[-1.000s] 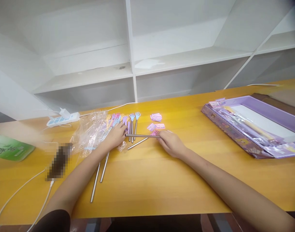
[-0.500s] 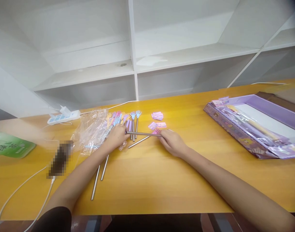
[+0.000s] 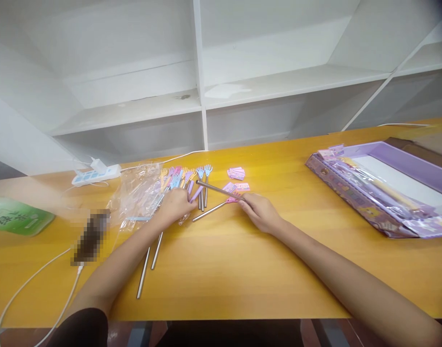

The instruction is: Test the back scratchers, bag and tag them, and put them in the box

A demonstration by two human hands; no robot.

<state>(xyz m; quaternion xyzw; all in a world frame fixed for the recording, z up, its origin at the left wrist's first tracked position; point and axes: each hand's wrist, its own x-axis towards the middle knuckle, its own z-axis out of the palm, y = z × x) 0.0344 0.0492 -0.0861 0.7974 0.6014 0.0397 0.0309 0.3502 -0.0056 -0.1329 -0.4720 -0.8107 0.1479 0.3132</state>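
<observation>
My right hand [image 3: 261,212] is closed around a metal rod [image 3: 219,189], whose free end points up and left. My left hand [image 3: 175,206] pinches a short purple handle [image 3: 196,193] that sticks out of its fingertips, close to the rod's free end but apart from it. Beneath the rod lies a back scratcher [image 3: 209,212] with a pink hand-shaped head, partly hidden by my right hand. Beyond my left hand several back scratchers [image 3: 207,180] with blue, yellow, purple and pink heads lie side by side.
Clear plastic bags [image 3: 137,193] lie left of the scratchers. Small pink cards [image 3: 235,173] rest in the middle. A purple box [image 3: 358,193] with wrapped pieces stands right. At left are a power strip [image 3: 96,174], a green package [image 3: 20,216] and a cable [image 3: 33,272].
The rod's left end has come away from my left hand and tilted upward. A purple handle now shows in my left fingers.
</observation>
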